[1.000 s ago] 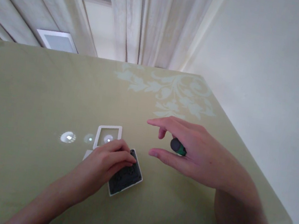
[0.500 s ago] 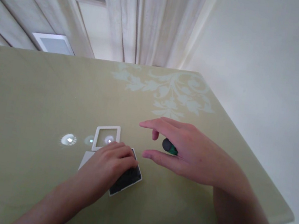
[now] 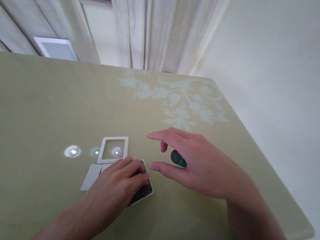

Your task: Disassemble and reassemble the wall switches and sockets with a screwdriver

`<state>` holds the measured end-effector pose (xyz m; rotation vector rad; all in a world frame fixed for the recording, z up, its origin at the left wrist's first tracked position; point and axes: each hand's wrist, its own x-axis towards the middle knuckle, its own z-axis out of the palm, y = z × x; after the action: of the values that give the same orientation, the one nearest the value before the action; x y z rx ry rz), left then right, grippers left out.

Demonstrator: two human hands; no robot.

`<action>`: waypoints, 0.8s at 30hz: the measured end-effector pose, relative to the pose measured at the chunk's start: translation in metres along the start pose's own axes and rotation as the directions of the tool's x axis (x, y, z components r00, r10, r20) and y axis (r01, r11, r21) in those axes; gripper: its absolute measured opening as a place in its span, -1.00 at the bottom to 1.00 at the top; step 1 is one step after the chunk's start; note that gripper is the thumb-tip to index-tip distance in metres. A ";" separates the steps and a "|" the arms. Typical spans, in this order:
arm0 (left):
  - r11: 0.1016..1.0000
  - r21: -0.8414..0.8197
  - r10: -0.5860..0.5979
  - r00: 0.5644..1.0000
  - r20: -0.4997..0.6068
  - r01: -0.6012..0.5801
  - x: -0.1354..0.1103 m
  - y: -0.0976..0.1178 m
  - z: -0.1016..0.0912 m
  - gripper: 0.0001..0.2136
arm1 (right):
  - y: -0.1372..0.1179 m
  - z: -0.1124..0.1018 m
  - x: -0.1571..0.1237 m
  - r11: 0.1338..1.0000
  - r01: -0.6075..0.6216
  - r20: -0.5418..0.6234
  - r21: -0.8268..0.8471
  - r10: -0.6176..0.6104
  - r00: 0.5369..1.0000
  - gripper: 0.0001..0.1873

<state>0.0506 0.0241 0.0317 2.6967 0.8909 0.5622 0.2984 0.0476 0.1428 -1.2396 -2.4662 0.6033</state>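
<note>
My left hand (image 3: 120, 184) lies palm down over a dark square switch module with a white rim (image 3: 143, 191), fingers curled on its top. A white square frame (image 3: 113, 150) lies flat just beyond it, and a small white flat plate (image 3: 91, 177) lies to its left. My right hand (image 3: 192, 165) hovers to the right of the module, thumb and forefinger stretched out toward it, the other fingers folded round a tool with a black and green handle (image 3: 178, 158).
All of this rests on a glossy olive-green table (image 3: 45, 99) with a pale floral pattern (image 3: 181, 99) at the far right. The table's right edge runs diagonally near my right forearm. Curtains (image 3: 163, 20) hang behind. Ceiling lights reflect beside the frame.
My left hand has slid further over the switch module, covering more of it. My right hand, with the tool, has drifted left toward the module.
</note>
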 end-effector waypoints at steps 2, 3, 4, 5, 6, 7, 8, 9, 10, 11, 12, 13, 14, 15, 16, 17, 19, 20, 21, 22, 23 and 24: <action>0.999 0.028 0.017 1.000 -0.016 -0.016 -0.006 0.002 0.002 -0.85 | 0.000 0.000 0.001 1.000 0.000 -0.026 0.007 0.000 1.000 -0.53; 0.999 0.037 0.006 1.000 -0.026 -0.005 -0.010 0.003 0.003 -0.80 | -0.001 -0.001 0.001 1.000 0.008 -0.064 0.020 -0.007 0.998 -0.56; 0.999 0.042 -0.013 0.999 -0.037 0.015 -0.015 0.003 0.004 -0.69 | -0.001 -0.002 0.001 0.998 0.020 -0.117 0.051 -0.014 0.993 -0.62; 0.998 0.043 -0.037 0.998 -0.044 0.039 -0.021 0.003 0.005 -0.55 | -0.002 -0.002 0.001 0.993 0.043 -0.192 0.109 -0.021 0.981 -0.73; 0.997 0.042 -0.062 0.997 -0.045 0.064 -0.027 0.002 0.006 -0.42 | -0.004 -0.003 0.000 0.975 0.093 -0.296 0.201 -0.030 0.955 -0.84; 0.996 0.035 -0.081 0.996 -0.041 0.082 -0.033 0.001 0.007 -0.35 | -0.005 -0.003 -0.001 0.931 0.171 -0.402 0.322 -0.030 0.915 -0.82; 0.996 0.019 -0.092 0.995 -0.034 0.093 -0.039 -0.001 0.009 -0.33 | -0.007 -0.003 -0.001 0.849 0.279 -0.495 0.448 -0.024 0.869 -0.68; 0.995 -0.004 -0.097 0.995 -0.026 0.097 -0.044 -0.003 0.010 -0.34 | -0.008 -0.002 -0.001 0.734 0.376 -0.556 0.565 0.002 0.831 -0.54; 0.995 -0.032 -0.094 0.995 -0.019 0.094 -0.048 -0.006 0.011 -0.35 | -0.010 0.000 0.000 0.608 0.438 -0.578 0.662 0.041 0.815 -0.44; 0.994 -0.061 -0.086 0.996 -0.015 0.085 -0.051 -0.008 0.012 -0.37 | -0.011 0.004 0.002 0.490 0.469 -0.567 0.735 0.064 0.821 -0.39; 0.993 -0.089 -0.076 0.997 -0.016 0.075 -0.052 -0.010 0.013 -0.39 | -0.012 0.008 0.005 0.395 0.469 -0.536 0.790 0.075 0.841 -0.37; 0.991 -0.113 -0.068 0.997 -0.022 0.066 -0.053 -0.011 0.013 -0.41 | -0.014 0.014 0.009 0.334 0.443 -0.496 0.832 0.089 0.864 -0.37; 0.989 -0.132 -0.068 0.997 -0.032 0.063 -0.053 -0.013 0.014 -0.43 | -0.015 0.021 0.014 0.279 0.452 -0.485 0.847 0.058 0.873 -0.40; 0.987 -0.146 -0.068 0.997 -0.044 0.061 -0.052 -0.013 0.014 -0.45 | -0.016 0.028 0.018 0.236 0.465 -0.494 0.853 0.079 0.866 -0.43; 0.986 -0.157 -0.072 0.996 -0.054 0.063 -0.051 -0.014 0.015 -0.46 | -0.018 0.036 0.023 0.206 0.471 -0.495 0.858 0.079 0.865 -0.45; 0.984 -0.164 -0.077 0.995 -0.063 0.066 -0.050 -0.014 0.015 -0.46 | -0.019 0.043 0.027 0.194 0.460 -0.481 0.867 0.083 0.873 -0.47; 0.983 -0.174 -0.077 0.994 -0.075 0.063 -0.049 -0.013 0.015 -0.47 | -0.022 0.055 0.033 0.194 0.451 -0.473 0.872 0.090 0.876 -0.49; 0.982 -0.177 -0.074 0.994 -0.078 0.059 -0.049 -0.013 0.015 -0.47 | -0.024 0.059 0.035 0.201 0.449 -0.474 0.870 0.094 0.876 -0.50; 0.982 -0.180 -0.071 0.994 -0.078 0.056 -0.049 -0.012 0.016 -0.47 | -0.025 0.062 0.036 0.209 0.447 -0.474 0.870 0.099 0.875 -0.52; 0.982 -0.182 -0.073 0.995 -0.075 0.058 -0.049 -0.012 0.016 -0.47 | -0.026 0.063 0.036 0.219 0.441 -0.471 0.870 0.107 0.876 -0.53; 0.981 -0.183 -0.073 0.995 -0.072 0.059 -0.049 -0.012 0.016 -0.47 | -0.027 0.064 0.036 0.230 0.433 -0.466 0.872 0.114 0.878 -0.53; 0.981 -0.184 -0.074 0.995 -0.068 0.060 -0.049 -0.012 0.016 -0.47 | -0.027 0.064 0.036 0.237 0.427 -0.463 0.873 0.121 0.878 -0.53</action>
<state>0.0152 0.0016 -0.0006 2.4875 0.8990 0.6973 0.2298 0.0480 0.1044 -0.4418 -1.2291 1.3241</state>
